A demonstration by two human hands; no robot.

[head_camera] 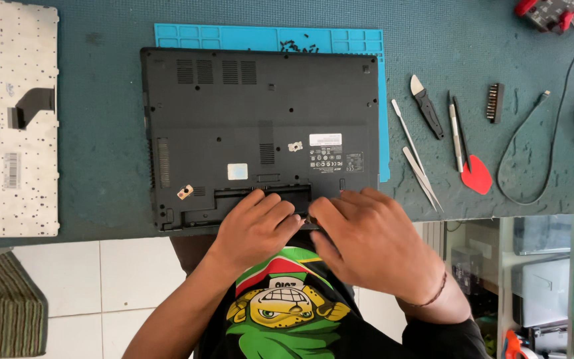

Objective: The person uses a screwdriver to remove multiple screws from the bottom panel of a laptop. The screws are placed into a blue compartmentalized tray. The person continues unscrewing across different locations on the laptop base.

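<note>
Underneath, the black laptop [260,126] shows white and grey rectangular stickers right of centre; it lies bottom-up on the blue mat [383,106], long axis left-right. Our left hand [257,226] and right hand [367,239] press curled fingers into its near-edge bay, each grip holding nothing. Tweezers [423,176] lie right on the tabletop [101,133].

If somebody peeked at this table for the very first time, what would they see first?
First the big black laptop, lying bottom-up in the middle of the green table on a blue mat. The left hand and the right hand press together at its near edge. A white keyboard lies far left, and small tools with a red pick lie to the right.
</note>
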